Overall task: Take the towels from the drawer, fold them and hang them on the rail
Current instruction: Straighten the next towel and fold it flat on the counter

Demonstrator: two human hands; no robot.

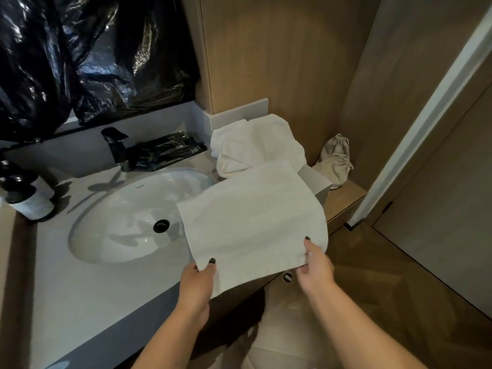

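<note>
Sink point(111, 225) centre-left. Left hand point(198, 282) pinches towel point(253, 217) at its near left corner, thumb on top. Towel spread mid-frame over counter edge. Right hand point(315, 265) pinches near right corner. Second towel point(255, 145) heaped behind.

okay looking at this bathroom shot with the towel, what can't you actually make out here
Head view, the only one:
- Rail: not in frame.
- Drawer: only a round knob shows, under the flat towel both hands hold, left hand and right hand.
- Mirror area: covered by black plastic sheeting.
- Crumpled towel pile: how many towels, unclear.
- Packets by the tap: print too small.
- Bottles: cut by the left edge.
</note>
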